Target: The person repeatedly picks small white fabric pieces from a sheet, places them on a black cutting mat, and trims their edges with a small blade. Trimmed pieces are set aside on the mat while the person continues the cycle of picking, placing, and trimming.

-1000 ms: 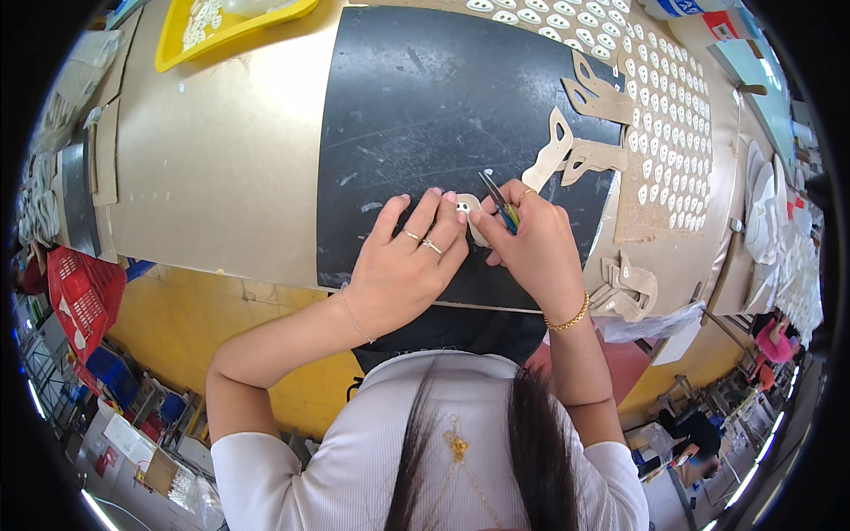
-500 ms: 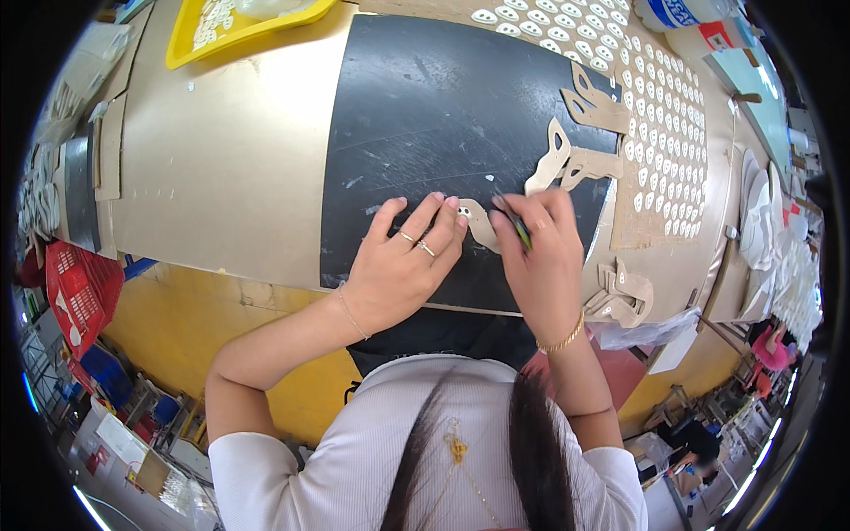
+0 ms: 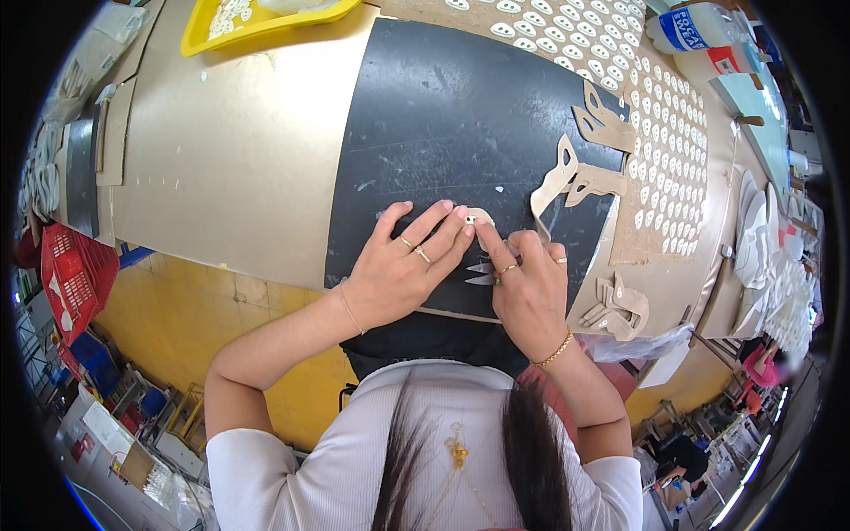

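Observation:
My left hand (image 3: 396, 261) lies palm down on the black cutting mat (image 3: 416, 115), its fingertips holding the end of a curved beige cut-out piece (image 3: 482, 215). A small white piece with dark holes (image 3: 470, 219) sits on that end. My right hand (image 3: 529, 279) has its index fingertip against the small white piece. Small snips (image 3: 481, 273) are tucked in the right hand, their pointed metal blades sticking out to the left, open. Most of the beige piece is hidden under my hands. Another beige piece with an eye-shaped hole (image 3: 555, 181) lies just beyond the right hand.
More beige cut-outs (image 3: 606, 128) lie at the mat's right edge, and a small pile (image 3: 617, 307) is nearer me. Rows of white oval pieces (image 3: 660, 146) cover a brown board at the right. A yellow tray (image 3: 266, 31) stands far left; a bottle (image 3: 699, 28) stands far right.
My right hand has moved slightly down and left, bringing its index finger onto the small white piece. The snips' blades now show below it. The left hand stays on the beige piece.

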A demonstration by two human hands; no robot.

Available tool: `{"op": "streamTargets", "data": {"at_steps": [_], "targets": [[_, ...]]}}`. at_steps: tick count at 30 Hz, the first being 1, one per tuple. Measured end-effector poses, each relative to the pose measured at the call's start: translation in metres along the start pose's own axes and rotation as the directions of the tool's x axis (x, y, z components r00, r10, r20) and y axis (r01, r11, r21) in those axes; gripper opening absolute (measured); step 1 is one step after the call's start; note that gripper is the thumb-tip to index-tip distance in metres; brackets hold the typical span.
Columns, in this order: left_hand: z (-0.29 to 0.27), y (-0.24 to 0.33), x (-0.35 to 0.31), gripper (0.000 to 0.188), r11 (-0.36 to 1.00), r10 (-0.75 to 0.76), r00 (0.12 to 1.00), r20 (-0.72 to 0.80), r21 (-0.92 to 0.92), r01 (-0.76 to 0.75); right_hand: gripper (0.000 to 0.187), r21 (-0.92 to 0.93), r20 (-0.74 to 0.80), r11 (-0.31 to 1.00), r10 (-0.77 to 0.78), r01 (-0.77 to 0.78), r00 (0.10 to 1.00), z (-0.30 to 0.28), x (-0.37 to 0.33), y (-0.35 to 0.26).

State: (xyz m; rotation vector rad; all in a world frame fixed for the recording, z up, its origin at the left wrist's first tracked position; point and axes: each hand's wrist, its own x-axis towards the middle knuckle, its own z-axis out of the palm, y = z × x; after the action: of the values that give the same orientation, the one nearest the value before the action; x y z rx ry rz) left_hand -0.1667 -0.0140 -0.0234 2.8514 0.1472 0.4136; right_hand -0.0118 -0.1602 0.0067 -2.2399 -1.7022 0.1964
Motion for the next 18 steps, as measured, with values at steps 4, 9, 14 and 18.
{"op": "streamTargets", "data": {"at_steps": [4, 9, 14, 18], "targets": [[-0.001, 0.001, -0.001, 0.039, 1.0, -0.01, 1.0, 0.013, -0.003, 0.01, 0.049, 0.057, -0.019, 0.998, -0.004, 0.005, 1.0, 0.002, 0.003, 0.003], [-0.001, 0.001, 0.0, 0.04, 1.0, -0.016, 1.0, 0.017, 0.009, 0.016, 0.049, 0.022, -0.016, 0.999, -0.034, 0.034, 0.999, 0.003, 0.008, 0.004], [-0.002, -0.001, -0.004, 0.046, 0.99, -0.085, 0.996, 0.03, -0.108, 0.088, 0.05, -0.029, -0.016, 0.998, -0.059, 0.058, 0.998, 0.004, 0.005, 0.006], [-0.01, 0.001, -0.002, 0.049, 0.995, -0.089, 0.995, 0.037, -0.048, 0.091, 0.053, 0.111, 0.001, 0.993, -0.044, 0.044, 0.999, 0.001, 0.007, 0.012]]}}
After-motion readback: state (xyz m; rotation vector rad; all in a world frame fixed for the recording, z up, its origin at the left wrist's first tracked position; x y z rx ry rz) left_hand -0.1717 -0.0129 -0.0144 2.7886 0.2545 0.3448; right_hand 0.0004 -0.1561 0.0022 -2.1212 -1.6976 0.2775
